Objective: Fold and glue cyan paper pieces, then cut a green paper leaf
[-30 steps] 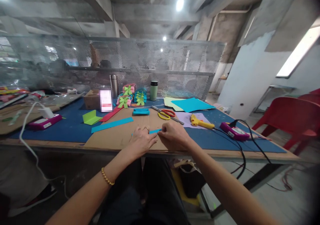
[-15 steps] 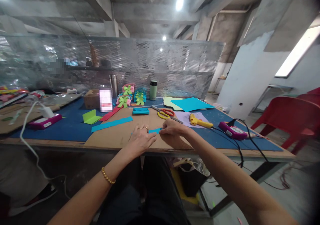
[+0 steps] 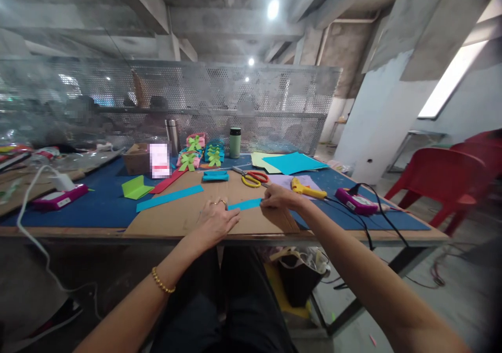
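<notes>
A narrow blue paper strip (image 3: 245, 205) lies on the brown cardboard (image 3: 176, 221) between my hands. My left hand (image 3: 218, 219) rests with outstretched fingers over the strip's left end, which it hides. At the right end, the curled fingers of my right hand (image 3: 277, 196) grip the strip; the fingertips are partly hidden. Just beyond that hand lie scissors (image 3: 257, 177) with red and yellow handles. A second blue strip (image 3: 169, 198) is to the left, and a folded blue paper piece (image 3: 215, 176) sits farther back.
Behind are paper baskets with green bows (image 3: 189, 160), a green bottle (image 3: 235, 144), a steel flask (image 3: 172, 136) and a cardboard box (image 3: 135, 158). On the right are blue sheets (image 3: 296, 162), a yellow glue gun (image 3: 308, 188) and a corded purple box (image 3: 356, 201).
My right hand has slid away from my left along the strip, so more blue paper shows between them. My left hand stays on the strip. The view has turned slightly right.
</notes>
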Action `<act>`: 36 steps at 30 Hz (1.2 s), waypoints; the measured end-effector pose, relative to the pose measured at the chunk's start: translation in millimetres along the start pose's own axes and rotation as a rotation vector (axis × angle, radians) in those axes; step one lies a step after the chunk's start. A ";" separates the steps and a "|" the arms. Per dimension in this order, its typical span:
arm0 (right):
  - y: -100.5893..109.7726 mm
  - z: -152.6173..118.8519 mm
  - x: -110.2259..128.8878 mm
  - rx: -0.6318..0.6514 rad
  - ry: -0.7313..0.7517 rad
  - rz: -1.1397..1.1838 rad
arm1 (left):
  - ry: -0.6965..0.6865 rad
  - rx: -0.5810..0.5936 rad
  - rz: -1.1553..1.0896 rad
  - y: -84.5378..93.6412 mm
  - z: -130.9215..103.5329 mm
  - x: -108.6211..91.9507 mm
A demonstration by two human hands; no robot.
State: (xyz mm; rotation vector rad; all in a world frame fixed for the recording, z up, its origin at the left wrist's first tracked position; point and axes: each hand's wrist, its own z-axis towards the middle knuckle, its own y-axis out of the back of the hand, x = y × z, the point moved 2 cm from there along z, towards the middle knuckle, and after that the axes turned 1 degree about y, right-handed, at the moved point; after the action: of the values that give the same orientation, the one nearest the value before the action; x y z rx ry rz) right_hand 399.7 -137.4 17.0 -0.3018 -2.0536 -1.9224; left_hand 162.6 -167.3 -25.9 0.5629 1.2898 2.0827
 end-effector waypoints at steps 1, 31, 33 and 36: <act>1.3 -1.2 -1.2 -0.002 -0.009 0.000 | -0.005 0.000 -0.001 0.1 0.0 -0.1; -5.2 10.8 16.5 -0.026 0.282 -0.001 | 0.241 -0.019 -0.080 10.8 -5.9 40.8; -6.9 16.5 13.1 -0.035 0.369 0.001 | 0.270 -0.018 -0.056 6.3 1.7 43.4; -10.8 25.5 7.9 -0.012 0.399 0.030 | 0.251 0.023 -0.030 0.2 13.3 39.1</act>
State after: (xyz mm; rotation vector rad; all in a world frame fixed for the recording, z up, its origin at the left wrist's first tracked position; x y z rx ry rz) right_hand 386.4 -113.3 8.5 0.0479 -1.7654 -1.8032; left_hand 143.0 -131.8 -18.6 0.2960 1.4528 2.1676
